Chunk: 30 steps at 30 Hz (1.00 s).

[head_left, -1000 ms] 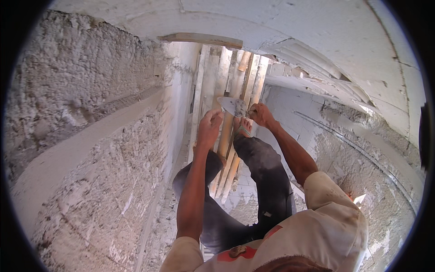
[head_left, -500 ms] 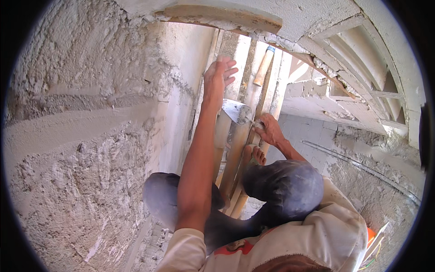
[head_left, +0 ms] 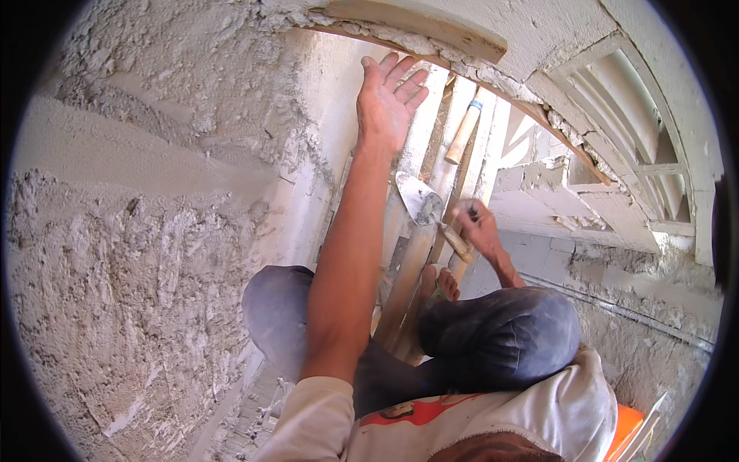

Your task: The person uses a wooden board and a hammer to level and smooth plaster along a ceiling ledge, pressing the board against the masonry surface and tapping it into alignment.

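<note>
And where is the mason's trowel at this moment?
In the head view, the mason's trowel lies slightly right of centre, on the wooden planks, beside the right grip and just beyond the foot.

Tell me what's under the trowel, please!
Long wooden boards run under the trowel and show around it. The patches right beneath its blade and handle are covered, so I can't see what's there.

Building site, unfinished masonry interior. Evidence: rough, grey, mortar-crusted wall (head_left: 131, 308), left side; pale grey wall of rectangular blocks (head_left: 535, 250), right; long, narrow, brownish wooden planks (head_left: 406, 273), side by side; pointed, mortar-smeared metal trowel with wooden handle (head_left: 425, 202); off-white slatted opening (head_left: 627, 115) (plaster or concrete, cannot be told), upper right.
</note>
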Motion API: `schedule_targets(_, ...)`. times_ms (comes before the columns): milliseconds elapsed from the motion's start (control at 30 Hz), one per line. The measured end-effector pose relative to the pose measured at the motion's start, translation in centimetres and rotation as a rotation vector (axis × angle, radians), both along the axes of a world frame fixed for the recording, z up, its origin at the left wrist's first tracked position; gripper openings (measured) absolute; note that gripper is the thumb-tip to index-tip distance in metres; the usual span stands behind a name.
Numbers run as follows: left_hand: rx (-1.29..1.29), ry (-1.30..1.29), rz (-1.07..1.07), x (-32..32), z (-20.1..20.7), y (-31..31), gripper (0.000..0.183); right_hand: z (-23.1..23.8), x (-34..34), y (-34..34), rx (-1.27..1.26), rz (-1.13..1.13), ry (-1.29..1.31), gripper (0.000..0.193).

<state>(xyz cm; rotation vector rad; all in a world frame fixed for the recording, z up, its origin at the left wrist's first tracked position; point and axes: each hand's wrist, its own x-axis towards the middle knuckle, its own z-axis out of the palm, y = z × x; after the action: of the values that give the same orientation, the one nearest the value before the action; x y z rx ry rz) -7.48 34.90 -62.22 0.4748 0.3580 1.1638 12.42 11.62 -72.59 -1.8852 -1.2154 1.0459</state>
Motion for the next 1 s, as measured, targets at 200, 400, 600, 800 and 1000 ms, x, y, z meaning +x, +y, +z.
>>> schedule_targets(200,0.058,-0.076,0.009,-0.9,1.1,0.2,0.084,5.1,5.2,12.0,0.258,-0.186,0.874,0.045)
schedule_targets(400,0.043,-0.057,-0.021,-1.9,2.1,-0.3,0.084,1.4,5.2,19.9,0.101,-0.187,-0.214,0.063)
schedule_targets(600,-0.007,-0.089,-0.122,0.8,1.0,-0.8,0.084,-5.9,10.5,19.2,0.374,-0.164,-0.566,0.064)
schedule_targets(800,-0.004,0.011,-0.066,-1.1,2.8,-0.9,0.084,3.6,11.3,17.7,0.723,-0.528,1.262,0.056)
schedule_targets(1000,-0.126,-0.165,-0.019,1.3,2.8,0.1,0.081,8.6,15.4,16.8,1.070,-0.262,1.736,0.076)
